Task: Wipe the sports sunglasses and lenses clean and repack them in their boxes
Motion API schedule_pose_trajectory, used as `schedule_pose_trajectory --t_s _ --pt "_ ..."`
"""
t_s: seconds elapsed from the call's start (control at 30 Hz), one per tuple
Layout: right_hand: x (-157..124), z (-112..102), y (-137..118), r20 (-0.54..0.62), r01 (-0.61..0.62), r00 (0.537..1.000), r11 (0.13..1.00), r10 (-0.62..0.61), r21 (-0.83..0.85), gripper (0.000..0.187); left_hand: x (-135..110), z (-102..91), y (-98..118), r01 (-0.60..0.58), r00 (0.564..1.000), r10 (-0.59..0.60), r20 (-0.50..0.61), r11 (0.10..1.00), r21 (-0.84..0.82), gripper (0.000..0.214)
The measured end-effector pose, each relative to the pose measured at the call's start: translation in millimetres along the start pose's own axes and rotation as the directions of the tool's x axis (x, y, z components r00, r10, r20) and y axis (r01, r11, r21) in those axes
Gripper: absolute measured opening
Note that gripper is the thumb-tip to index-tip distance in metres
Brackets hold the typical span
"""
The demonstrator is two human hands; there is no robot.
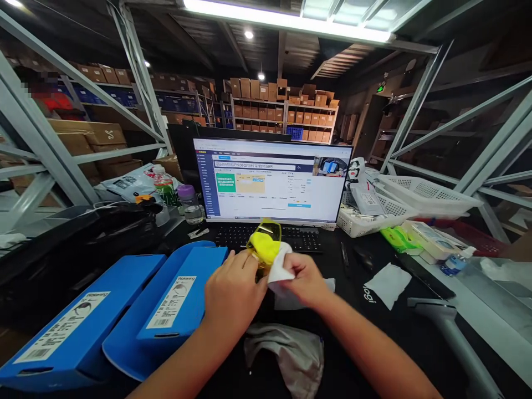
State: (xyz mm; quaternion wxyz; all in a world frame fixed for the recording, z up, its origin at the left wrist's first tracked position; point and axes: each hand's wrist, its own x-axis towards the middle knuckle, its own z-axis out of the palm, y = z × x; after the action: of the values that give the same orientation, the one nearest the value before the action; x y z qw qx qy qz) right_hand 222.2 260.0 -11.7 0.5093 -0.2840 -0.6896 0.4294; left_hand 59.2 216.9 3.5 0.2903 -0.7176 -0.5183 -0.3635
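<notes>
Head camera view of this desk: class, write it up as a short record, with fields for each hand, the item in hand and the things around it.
Left hand: holds the yellow glasses from below
Right hand: pinches a white wipe against the glasses
Left of hands: two blue boxes with barcode labels
Ahead: black keyboard, lit monitor
Below hands: grey cloth
Right of monitor: white plastic basket

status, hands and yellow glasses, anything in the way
Left hand holding yellow glasses. Right hand pinching white cloth against them. Blue box beside left hand, keyboard behind.
</notes>
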Motion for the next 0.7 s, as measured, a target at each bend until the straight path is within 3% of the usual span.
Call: schedule_pose_trajectory --t_s 0.1,0.2,0.3,0.47,0.63,0.7 --pt "-12 38 12 -0.265 -0.021 0.964 0.998 0.034 0.051 0.050 -5 5.6 6 -0.046 0.999 0.046 -0.006 0.998 0.043 0.017" --pt "-17 39 2 -0.408 -0.054 0.905 0.983 0.123 0.177 0.053 -7 11.3 9 -0.135 0.984 0.128 -0.122 0.989 -0.058 0.015" --pt "-14 22 -22 -0.409 -0.033 0.897 0.948 0.167 0.315 0.064 -9 14.1 16 -0.204 0.964 0.172 -0.201 0.967 -0.152 0.010" --pt "1 -21 -42 -0.345 -0.125 0.879 0.857 0.329 0.501 0.075 -12 10.8 28 -0.260 0.964 0.242 -0.108 0.945 -0.197 0.014" --pt "30 -75 -17 -0.458 -0.141 0.855 0.959 0.243 0.245 0.055 -9 10.7 17 -0.269 0.960 0.280 -0.002 0.920 -0.284 0.008" --pt "35 -84 0 -0.472 -0.197 0.847 0.970 0.243 0.146 0.046 -6 13.1 10 -0.245 0.967 0.255 -0.014 0.914 -0.323 0.008"
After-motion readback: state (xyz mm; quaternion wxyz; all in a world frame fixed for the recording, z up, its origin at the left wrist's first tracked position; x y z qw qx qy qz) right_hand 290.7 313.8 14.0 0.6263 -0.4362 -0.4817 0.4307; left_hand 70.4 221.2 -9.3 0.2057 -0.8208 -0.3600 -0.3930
